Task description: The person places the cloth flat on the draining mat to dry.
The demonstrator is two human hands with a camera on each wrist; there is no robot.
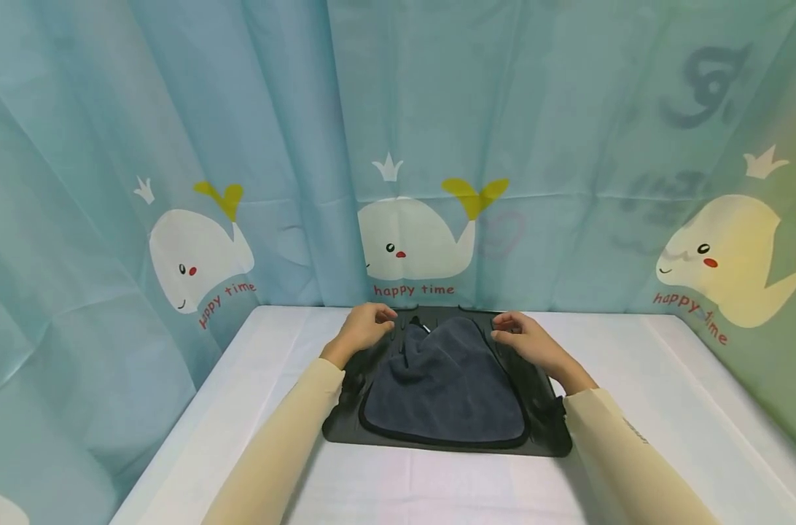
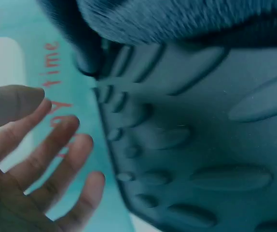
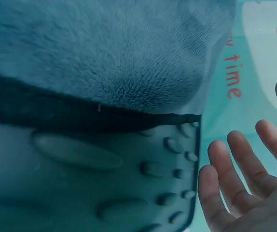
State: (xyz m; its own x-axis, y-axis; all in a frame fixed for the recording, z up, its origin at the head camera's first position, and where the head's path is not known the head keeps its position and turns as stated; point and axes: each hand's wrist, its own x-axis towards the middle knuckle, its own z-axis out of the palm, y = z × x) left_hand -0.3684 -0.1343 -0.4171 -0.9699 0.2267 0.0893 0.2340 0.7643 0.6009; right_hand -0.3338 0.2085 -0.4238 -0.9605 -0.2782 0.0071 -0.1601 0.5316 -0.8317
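A dark blue-grey plush cloth (image 1: 447,386) with a black bound edge lies bunched on a black ridged mat (image 1: 552,430). Its near side is spread wide; the far part is folded and narrower. Near the mat's far left corner is my left hand (image 1: 367,327), its fingers loosely bent and holding nothing. On the far right side, my right hand (image 1: 528,337) is likewise relaxed, with nothing in its grasp. Both wrist views show the left hand (image 2: 47,159) and right hand (image 3: 249,179) beside the mat's edge, apart from the cloth. A small black-and-white piece (image 1: 424,327) shows at the cloth's far left.
The mat lies on a white-covered table (image 1: 634,350), close to its far edge. Behind and on both sides hangs a light blue curtain (image 1: 293,146) printed with white whales. Raised oval bumps (image 2: 230,179) cover the mat's surface.
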